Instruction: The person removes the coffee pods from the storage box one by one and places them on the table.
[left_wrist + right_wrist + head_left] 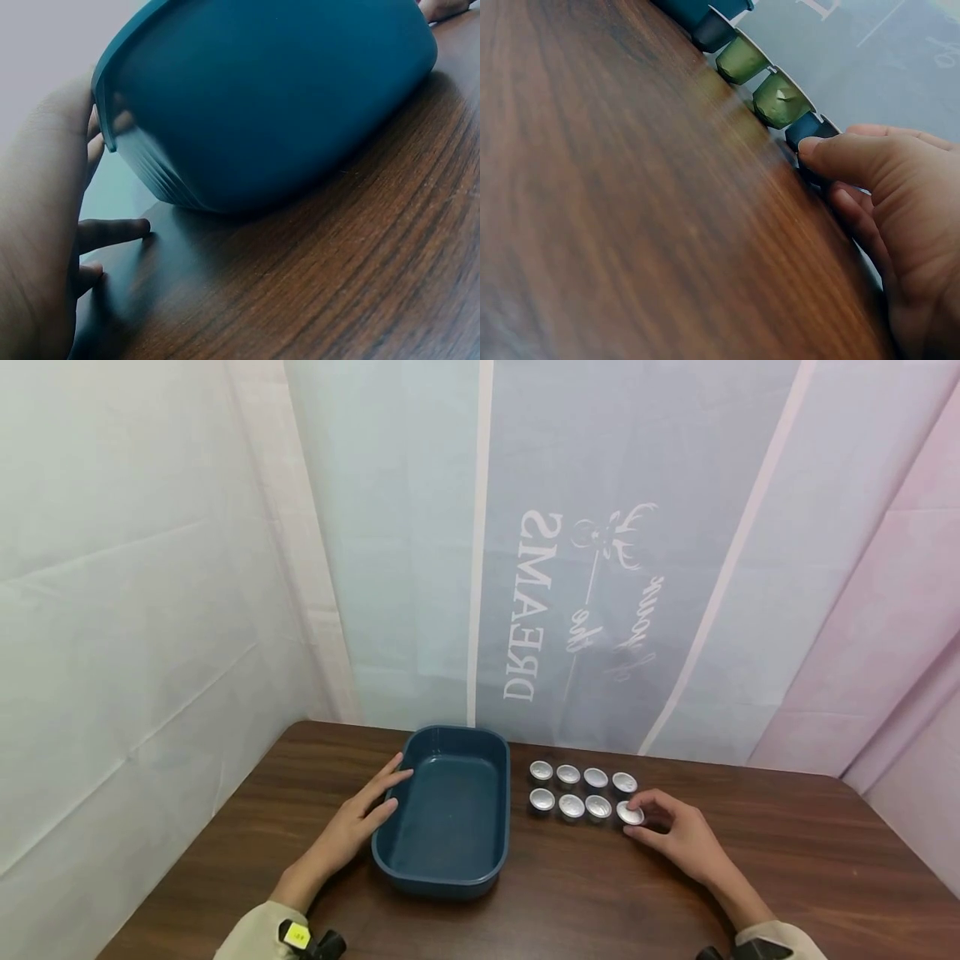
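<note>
A deep blue rectangular plastic basin (450, 810) stands on the table. My left hand (356, 818) rests at its left rim, some fingers reaching over the edge. In the left wrist view, other fingers of the left hand (45, 195) extend outside the basin wall (277, 97), low by the tabletop. Several coffee capsules (572, 807) stand in two rows right of the basin, silver lids up. My right hand (678, 835) pinches the rightmost near capsule (631, 813) between thumb and fingers. The right wrist view shows a green capsule (780, 99) beside this dark one, partly hidden by the thumb.
The dark wood-grain table (600, 893) ends at a hanging pale curtain (405, 568) with printed lettering behind the basin and capsules. A second white curtain (135, 610) hangs along the left side.
</note>
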### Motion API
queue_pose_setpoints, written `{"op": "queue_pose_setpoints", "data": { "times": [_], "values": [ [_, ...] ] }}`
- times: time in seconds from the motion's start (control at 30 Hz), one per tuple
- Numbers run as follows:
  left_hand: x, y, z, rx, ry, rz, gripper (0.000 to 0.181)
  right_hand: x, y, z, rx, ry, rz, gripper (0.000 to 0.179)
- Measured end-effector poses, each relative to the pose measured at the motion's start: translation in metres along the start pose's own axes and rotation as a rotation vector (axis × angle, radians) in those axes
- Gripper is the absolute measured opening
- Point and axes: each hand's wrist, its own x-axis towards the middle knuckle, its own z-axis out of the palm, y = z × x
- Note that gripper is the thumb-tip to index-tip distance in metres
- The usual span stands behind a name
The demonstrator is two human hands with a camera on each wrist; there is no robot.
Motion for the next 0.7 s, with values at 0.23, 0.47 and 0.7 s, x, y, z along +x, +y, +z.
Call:
{"op": "queue_pose_setpoints", "data": {
  "times": [0.23, 0.47, 0.7],
  "values": [
    [0.002, -0.001, -0.003, 0.027, 0.021, 0.04, 0.047, 0.001, 0.017, 0.004, 0.027, 0.001, -0.009, 0.032],
    [-0.002, -0.003, -0.005, 0.056, 0.083, 0.084, 0.05, 0.002, 0.015, 0.006, 0.051, 0.011, -0.041, 0.044],
    [-0.005, -0.006, -0.01, 0.086, 0.205, 0.15, 0.049, -0.006, 0.007, 0.001, -0.004, 0.048, -0.088, 0.048]
  ]
}}
